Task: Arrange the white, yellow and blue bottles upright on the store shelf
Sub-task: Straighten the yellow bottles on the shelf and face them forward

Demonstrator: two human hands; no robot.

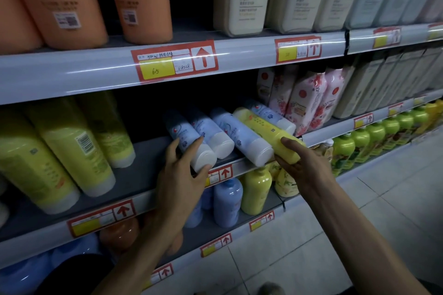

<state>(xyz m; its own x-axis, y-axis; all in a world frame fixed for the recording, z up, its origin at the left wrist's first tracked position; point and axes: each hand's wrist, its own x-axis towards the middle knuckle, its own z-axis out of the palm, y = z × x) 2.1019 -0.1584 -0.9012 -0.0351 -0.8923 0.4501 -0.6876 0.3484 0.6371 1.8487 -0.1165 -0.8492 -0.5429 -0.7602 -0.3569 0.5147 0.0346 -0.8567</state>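
Observation:
Several small bottles lie on their sides on the middle shelf point(148, 158), white caps pointing outward over the shelf edge. My left hand point(182, 170) grips the leftmost pale blue bottle point(184, 136) near its cap. Beside it lie a second blue bottle point(211, 129) and a third blue bottle point(242, 136). My right hand point(302, 163) holds the cap end of a yellow bottle point(263, 127), which rests tilted against them. Another blue-and-white bottle point(271, 115) lies behind the yellow one.
Tall lime-green bottles point(72, 151) stand to the left on the same shelf, pink flowered bottles point(306, 100) to the right. Orange and cream bottles fill the shelf above. Blue and yellow bottles point(254, 191) stand on the shelf below. Tiled floor point(359, 211) lies at lower right.

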